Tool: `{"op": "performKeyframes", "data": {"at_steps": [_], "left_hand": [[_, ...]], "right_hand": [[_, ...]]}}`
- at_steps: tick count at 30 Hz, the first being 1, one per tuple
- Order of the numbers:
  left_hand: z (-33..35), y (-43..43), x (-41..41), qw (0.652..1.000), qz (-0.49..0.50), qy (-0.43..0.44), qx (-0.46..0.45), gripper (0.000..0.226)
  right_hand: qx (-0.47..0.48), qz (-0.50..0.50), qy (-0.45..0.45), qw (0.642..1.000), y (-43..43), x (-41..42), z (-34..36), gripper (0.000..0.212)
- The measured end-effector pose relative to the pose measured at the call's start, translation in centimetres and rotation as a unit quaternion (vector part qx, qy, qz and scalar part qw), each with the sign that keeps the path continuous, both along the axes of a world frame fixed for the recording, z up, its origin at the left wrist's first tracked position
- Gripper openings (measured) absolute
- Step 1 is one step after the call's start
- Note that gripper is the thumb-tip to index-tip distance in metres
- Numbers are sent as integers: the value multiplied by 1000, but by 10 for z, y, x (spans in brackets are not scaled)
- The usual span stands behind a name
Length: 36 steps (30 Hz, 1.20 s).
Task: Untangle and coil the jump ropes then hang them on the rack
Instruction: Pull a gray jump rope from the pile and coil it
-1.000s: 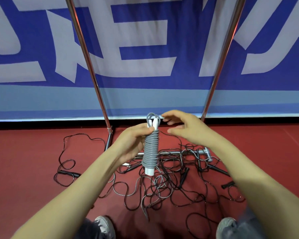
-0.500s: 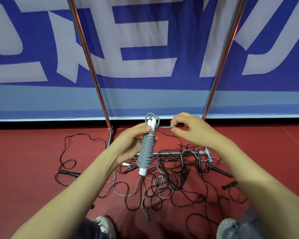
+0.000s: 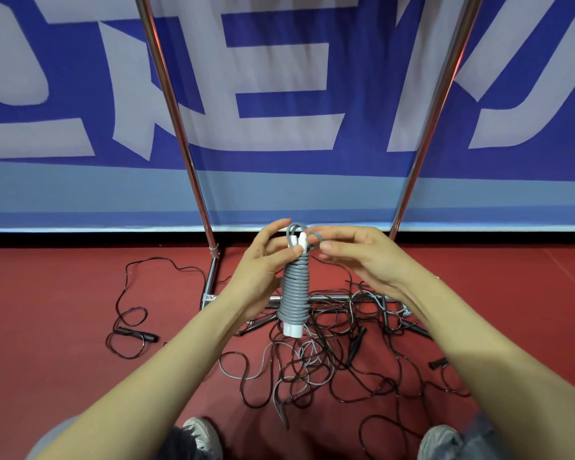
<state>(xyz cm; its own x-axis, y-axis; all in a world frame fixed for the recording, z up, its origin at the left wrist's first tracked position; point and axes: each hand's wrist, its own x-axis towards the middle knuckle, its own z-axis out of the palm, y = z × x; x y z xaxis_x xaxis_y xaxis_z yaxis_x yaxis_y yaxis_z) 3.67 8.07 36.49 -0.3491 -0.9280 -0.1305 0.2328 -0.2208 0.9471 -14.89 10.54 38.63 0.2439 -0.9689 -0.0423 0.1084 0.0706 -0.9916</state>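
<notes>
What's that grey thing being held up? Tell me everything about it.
It is a grey jump rope, its smooth, plastic-looking cord wound in tight turns round two white handles that stick out below. The bundle stands nearly upright above tangled black ropes. The left hand grips its upper part; the right hand pinches a small loop at the top.

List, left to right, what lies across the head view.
Black rope handle on the floor → left rack pole → left hand → coiled grey rope → right hand → right rack pole.
</notes>
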Motion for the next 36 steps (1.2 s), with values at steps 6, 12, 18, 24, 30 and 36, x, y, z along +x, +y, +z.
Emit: {"op": "performKeyframes", "data": {"at_steps": [6, 12, 18, 24, 30, 36], "left_hand": [[10, -1, 9, 998, -46, -4, 29, 34], [12, -1, 10, 995, -96, 4, 41, 29], [18, 3, 9, 995, -93, 25, 23, 30], [15, 5, 8, 991, -120, 25, 58, 32], [17, 6, 5, 994, -101, 8, 50, 29], [15, 4, 6, 996, -53, 45, 60, 33]], "right_hand": [[41, -19, -96, 994, 0, 7, 1, 21], [92, -33, -194, 976, -1, 10, 3, 16], [112, -102, -201, 968, -3, 12, 7, 17], [118, -138, -134, 974, -3, 15, 3, 17], [54, -118, -38, 991, -3, 19, 1, 7], [11, -68, -23, 997, 0, 21, -2, 27]]}}
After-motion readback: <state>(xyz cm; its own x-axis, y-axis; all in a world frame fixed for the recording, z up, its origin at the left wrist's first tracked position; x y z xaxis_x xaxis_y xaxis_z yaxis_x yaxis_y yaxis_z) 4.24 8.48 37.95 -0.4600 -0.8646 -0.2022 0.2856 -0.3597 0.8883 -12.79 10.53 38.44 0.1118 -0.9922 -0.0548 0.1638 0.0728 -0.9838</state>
